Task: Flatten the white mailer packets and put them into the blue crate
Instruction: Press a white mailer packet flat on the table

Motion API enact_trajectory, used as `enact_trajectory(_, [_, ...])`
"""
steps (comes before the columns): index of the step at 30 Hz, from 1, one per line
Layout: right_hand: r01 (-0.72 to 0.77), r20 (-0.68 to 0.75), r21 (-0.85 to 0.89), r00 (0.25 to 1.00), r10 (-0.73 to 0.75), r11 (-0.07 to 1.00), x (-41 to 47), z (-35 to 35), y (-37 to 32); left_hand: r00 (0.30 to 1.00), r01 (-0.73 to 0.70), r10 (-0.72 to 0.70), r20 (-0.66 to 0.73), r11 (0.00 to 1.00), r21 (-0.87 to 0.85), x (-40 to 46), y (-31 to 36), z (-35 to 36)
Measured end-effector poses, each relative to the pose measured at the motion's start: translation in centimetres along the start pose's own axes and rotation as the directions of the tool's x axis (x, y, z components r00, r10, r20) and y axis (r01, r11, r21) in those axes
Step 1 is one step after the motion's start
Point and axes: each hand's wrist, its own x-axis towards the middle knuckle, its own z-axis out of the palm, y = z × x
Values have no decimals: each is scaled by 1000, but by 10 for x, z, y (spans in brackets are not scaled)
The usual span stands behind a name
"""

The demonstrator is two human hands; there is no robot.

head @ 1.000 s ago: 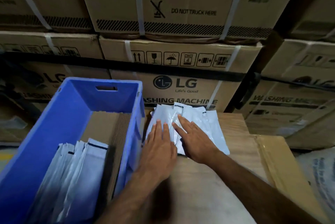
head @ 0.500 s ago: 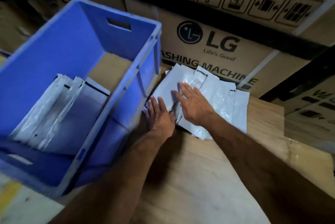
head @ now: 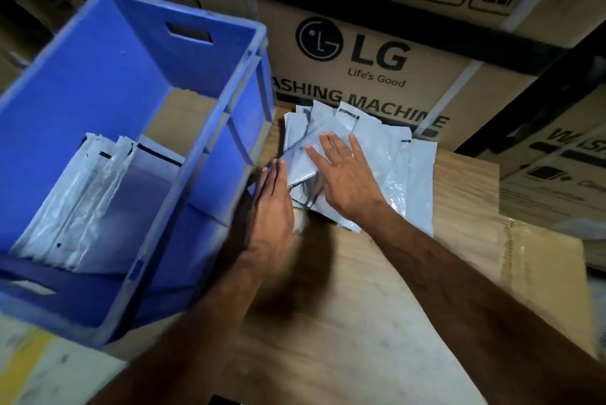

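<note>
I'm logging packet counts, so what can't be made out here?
Head view only:
- Loose white plastic mailer packets: they overlap, and both hands hide some; no count.
- Left hand: blurred; grip unclear.
- Packets standing in the blue plastic crate: bunched together, edges merge.

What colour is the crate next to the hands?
Blue crate, seen best in the head view.

The mailer packets (head: pixel 387 155) were thin, crinkled plastic film with a slight sheen. The crate (head: pixel 98 103) was scuffed, matt moulded plastic. The table (head: pixel 360 322) showed pale wood grain; the boxes (head: pixel 377 77) were matt printed cardboard.
</note>
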Motion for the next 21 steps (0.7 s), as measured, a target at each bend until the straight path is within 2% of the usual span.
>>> enact_trajectory(2, [-40,-67,55,997,44,998,-32,-10,-6,988,-155,156,-4,986,52,-25,0,-17])
enact_trajectory(6, [-158,-99,167,979,176,973,-136,-11,-40,934,-352,346,88,934,62,-89,-6,-33])
enact_trajectory(8, [-239,-66,209,964,257,948,-194,7,-68,865,-482,466,187,875,45,-125,-15,-27])
enact_trajectory(10, [-322,17,239,945,328,916,-242,31,-99,766,-596,561,314,803,19,-157,-28,-15])
enact_trajectory(12, [-395,134,275,919,372,877,-275,53,-125,658,-665,599,457,747,-22,-183,-41,-7])
enact_trajectory(14, [-445,217,310,893,393,840,-295,65,-142,601,-689,602,527,723,-40,-197,-49,-6])
enact_trajectory(16, [-469,232,356,882,410,808,-302,69,-151,620,-673,596,510,738,-45,-202,-46,-9])
enact_trajectory(19, [-484,178,462,872,457,743,-285,67,-155,708,-593,532,465,805,-20,-190,-30,-7])
enact_trajectory(21, [-492,165,467,865,474,735,-269,75,-155,726,-561,481,492,828,17,-180,-25,6])
